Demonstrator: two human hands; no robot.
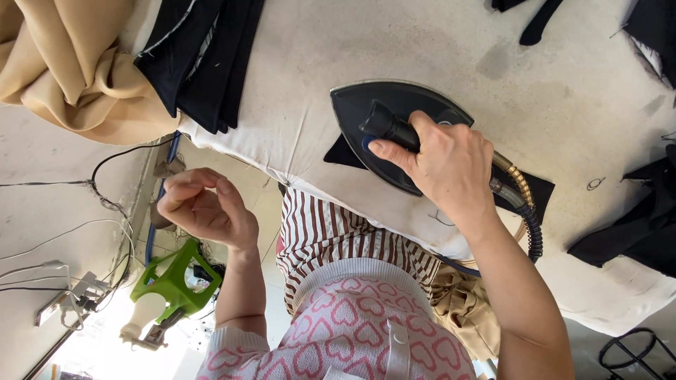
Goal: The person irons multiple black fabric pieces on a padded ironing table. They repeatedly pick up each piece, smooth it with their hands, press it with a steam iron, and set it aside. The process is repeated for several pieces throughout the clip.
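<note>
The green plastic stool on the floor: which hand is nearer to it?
Left. The left hand hangs empty just above the green stool, off the table's edge. The right hand is far across, gripping the iron on the ironing table.

Your iron [394, 127] sits on the board [563, 84], on a cloth piece [539, 188]. Left of the iron, folded garments [204, 56] lie on the board's edge; right of it lies another garment [634, 232]. Its hose [529, 218] trails right.

Matt dark metal iron [394, 119] on stained, rough cloth-covered ironing table [563, 84].
</note>
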